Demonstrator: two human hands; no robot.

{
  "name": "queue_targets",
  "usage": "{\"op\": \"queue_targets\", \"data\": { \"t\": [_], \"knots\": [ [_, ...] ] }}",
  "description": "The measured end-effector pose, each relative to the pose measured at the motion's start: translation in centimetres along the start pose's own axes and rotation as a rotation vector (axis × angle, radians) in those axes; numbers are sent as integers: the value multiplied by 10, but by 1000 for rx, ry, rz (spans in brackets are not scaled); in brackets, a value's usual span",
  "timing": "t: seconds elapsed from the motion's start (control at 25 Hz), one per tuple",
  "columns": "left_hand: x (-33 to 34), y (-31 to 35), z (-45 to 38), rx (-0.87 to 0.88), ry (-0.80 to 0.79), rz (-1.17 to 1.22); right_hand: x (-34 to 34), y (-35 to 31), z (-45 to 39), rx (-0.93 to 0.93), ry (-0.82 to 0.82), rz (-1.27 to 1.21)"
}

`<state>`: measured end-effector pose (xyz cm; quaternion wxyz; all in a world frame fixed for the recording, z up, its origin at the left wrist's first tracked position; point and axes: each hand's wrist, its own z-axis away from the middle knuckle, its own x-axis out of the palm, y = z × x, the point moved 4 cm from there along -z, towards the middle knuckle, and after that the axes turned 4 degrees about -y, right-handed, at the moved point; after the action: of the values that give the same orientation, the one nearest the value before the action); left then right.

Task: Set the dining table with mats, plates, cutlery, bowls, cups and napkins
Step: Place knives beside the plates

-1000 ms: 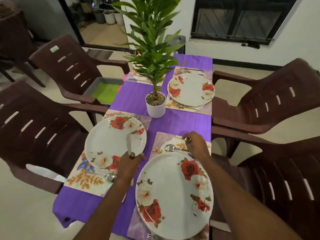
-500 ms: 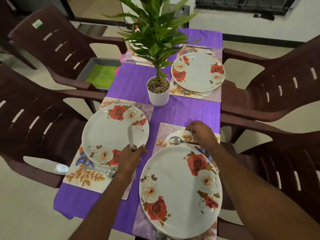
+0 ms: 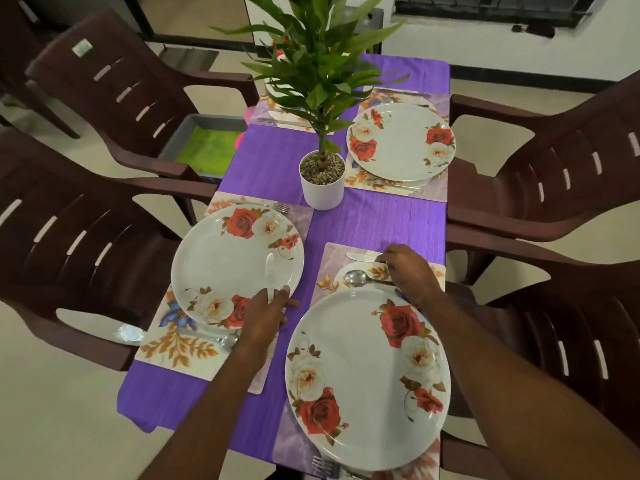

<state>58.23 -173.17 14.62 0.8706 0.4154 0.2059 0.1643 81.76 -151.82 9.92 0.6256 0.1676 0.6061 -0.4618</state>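
Plates (image 3: 367, 379) three, mats perhaps four, left hand (image 3: 265, 315) grip pinching knife (image 3: 270, 275), right hand (image 3: 410, 271) grip unclear

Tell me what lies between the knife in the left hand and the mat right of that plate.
Nothing visible blocks it. The left hand holds the knife over the plate's right rim; the mat strip beside it shows bare, though the hand hides part.
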Motion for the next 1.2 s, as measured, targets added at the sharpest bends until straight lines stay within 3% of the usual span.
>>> {"op": "queue_targets", "data": {
  "t": [0.12,0.24,0.4,0.48,0.6,0.88,1.0,1.2],
  "knots": [
    [-7,1,6,26,-69,75,-13,-14,3,46,168,-122],
    [-19,2,12,59,-160,83,-24,-65,4,65,296,-465],
    [-36,4,15,125,-337,41,-12,-165,16,162,-26,-1112],
    [-51,5,12,149,-347,-11,-1,-201,26,192,-124,-1264],
    [-95,3,2,177,-354,-124,19,-234,36,220,-128,-1365],
    [-223,-31,-28,192,-626,-378,74,-308,80,296,-53,-1565],
    [-256,-50,-36,165,-614,-376,104,-331,100,360,-4,-1576],
    [-259,-68,-40,292,-593,-329,136,-340,114,494,110,-1516]
  ]
}}
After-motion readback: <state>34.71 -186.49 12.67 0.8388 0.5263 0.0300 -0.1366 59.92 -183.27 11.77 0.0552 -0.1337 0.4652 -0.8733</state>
